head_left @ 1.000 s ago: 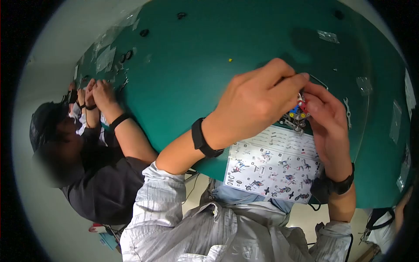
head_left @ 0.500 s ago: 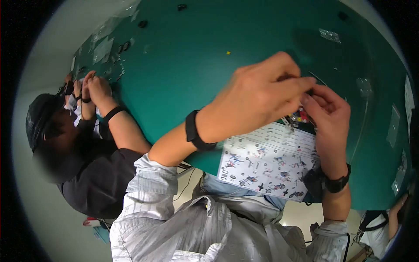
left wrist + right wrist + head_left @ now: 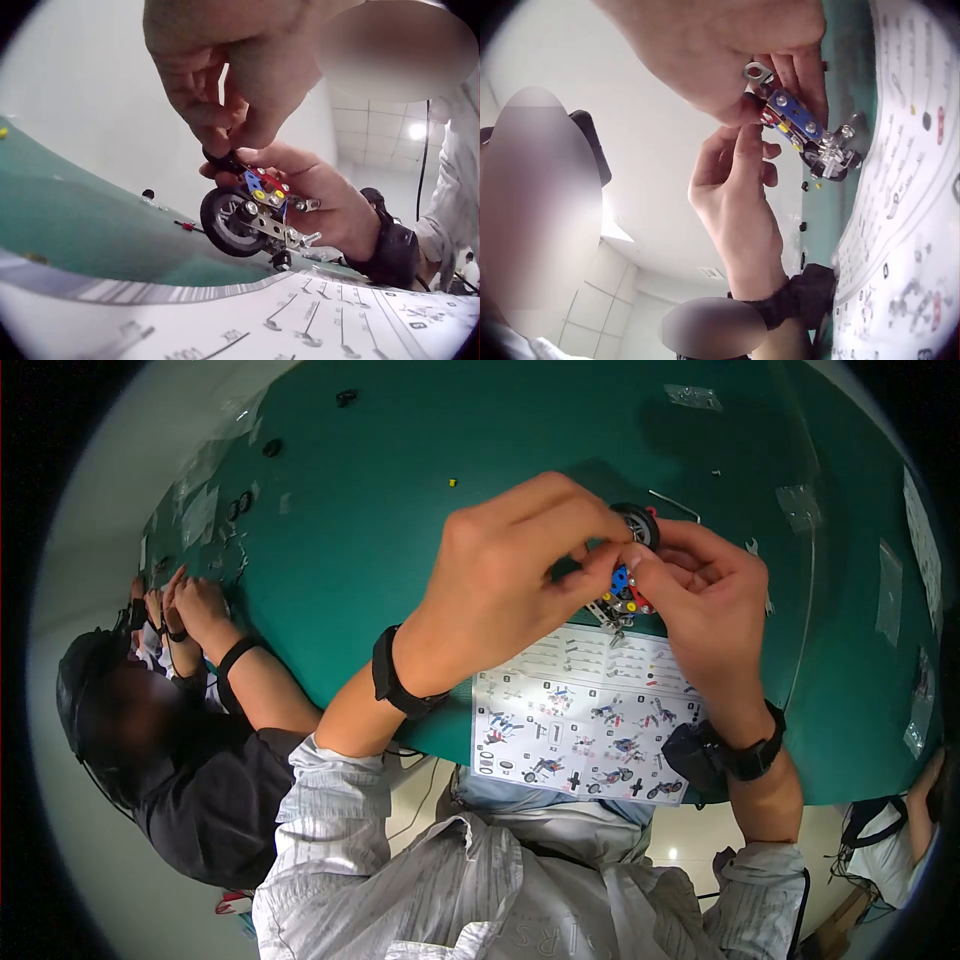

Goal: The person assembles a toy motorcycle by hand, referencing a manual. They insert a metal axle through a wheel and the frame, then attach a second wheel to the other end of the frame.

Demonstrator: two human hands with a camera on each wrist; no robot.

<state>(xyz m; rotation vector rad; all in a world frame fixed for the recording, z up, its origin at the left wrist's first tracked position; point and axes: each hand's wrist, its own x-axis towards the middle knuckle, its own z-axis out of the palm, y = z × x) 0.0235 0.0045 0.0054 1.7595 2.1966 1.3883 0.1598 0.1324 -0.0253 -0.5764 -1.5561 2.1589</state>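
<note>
Both hands are on a small model motorcycle [image 3: 626, 595] of blue, red and silver metal parts with yellow pieces. My right hand [image 3: 715, 590] grips its body from the right, thumb along the side. From the left, my left hand [image 3: 510, 565] pinches a black piece [image 3: 219, 159] at its top with thumb and fingertips. A black-tyred wheel [image 3: 640, 527] shows beyond the fingertips in the head view. The left wrist view shows a spoked wheel [image 3: 232, 221] low on the model. In the right wrist view a silver bracket [image 3: 757, 72] sticks out beside the right fingers.
A printed instruction sheet [image 3: 585, 745] lies at the near table edge, under the model. Beyond the hands are a hex key [image 3: 675, 505], a spanner [image 3: 755, 548] and a yellow piece [image 3: 452, 482]. Plastic bags [image 3: 798, 508] lie right; black wheels [image 3: 272, 448] and another person [image 3: 190, 760] are left.
The head view has shifted, moving the table's things left in it. A wheel hidden before now shows by the left fingertips, and more of the model is uncovered. Both hands stay on the model.
</note>
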